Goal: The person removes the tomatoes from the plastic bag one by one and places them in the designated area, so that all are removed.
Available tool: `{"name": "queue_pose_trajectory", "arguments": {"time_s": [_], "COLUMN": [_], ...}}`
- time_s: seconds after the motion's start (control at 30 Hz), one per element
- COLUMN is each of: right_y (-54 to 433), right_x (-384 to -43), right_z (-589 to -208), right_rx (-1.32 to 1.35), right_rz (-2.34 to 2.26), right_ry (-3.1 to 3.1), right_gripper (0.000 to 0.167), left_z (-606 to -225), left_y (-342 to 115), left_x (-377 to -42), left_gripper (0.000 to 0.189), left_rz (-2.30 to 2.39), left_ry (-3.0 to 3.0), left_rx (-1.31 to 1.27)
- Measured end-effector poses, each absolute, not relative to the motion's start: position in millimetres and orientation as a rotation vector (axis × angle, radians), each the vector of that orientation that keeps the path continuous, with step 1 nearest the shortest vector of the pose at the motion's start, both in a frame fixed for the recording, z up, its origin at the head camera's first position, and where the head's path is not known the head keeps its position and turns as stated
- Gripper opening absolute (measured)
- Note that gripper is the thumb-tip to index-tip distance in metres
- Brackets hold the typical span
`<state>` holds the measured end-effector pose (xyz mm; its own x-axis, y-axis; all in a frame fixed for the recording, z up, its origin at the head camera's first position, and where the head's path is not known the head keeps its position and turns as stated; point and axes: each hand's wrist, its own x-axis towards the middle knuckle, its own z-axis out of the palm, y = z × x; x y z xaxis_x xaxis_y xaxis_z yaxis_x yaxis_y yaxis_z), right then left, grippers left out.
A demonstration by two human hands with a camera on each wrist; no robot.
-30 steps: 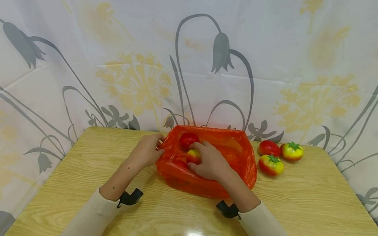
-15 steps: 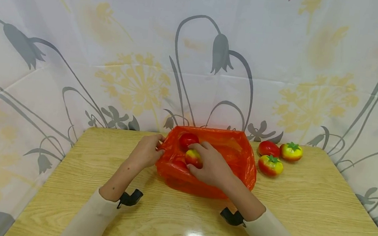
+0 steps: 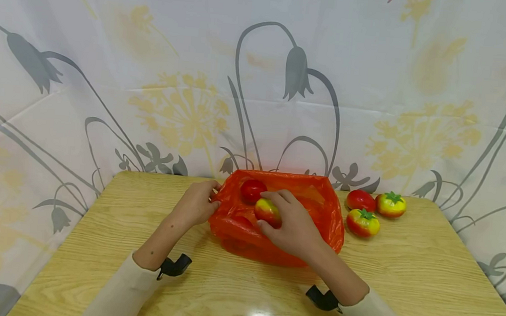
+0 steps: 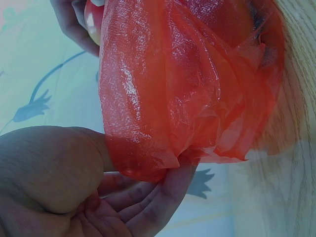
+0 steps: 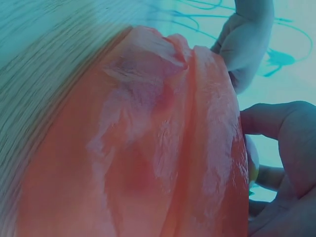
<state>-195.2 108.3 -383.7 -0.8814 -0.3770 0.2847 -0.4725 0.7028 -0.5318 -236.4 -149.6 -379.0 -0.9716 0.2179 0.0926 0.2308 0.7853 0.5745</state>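
Note:
An orange-red plastic bag stands on the table with its mouth spread wide. My left hand pinches its left rim; the left wrist view has thumb and fingers on the film. Over the opening, my right hand grips a red-and-yellow tomato between thumb and fingers. A bit of its green leaf shows past the bag edge in the right wrist view. Inside the bag, a shiny red fruit lies toward the back left. More red shows behind the front rim, mostly hidden.
Right of the bag sit a red fruit and two red-and-yellow tomatoes with green leaves, one behind and one in front. The wooden table ends at a flower-printed curtain.
My right hand has drawn back slightly to the right with the tomato, showing more of it. The left hand keeps its hold on the bag rim.

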Motion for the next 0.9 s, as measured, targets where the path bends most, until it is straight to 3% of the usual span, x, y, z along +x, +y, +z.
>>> {"name": "queue_pose_trajectory", "arguments": {"time_s": [0.9], "right_y": [146.4], "right_x": [-182.9], "right_z": [-381.3], "right_rx": [0.680], "right_rz": [0.888], "right_ry": [-2.659], "right_gripper": [0.057], "left_z": [-378.6], "left_y": [-150.4], "left_x": [-237.7], "left_gripper": [0.032], "left_rz": [-0.961], "left_ry": [-2.985], "left_rx": [-0.324]}}
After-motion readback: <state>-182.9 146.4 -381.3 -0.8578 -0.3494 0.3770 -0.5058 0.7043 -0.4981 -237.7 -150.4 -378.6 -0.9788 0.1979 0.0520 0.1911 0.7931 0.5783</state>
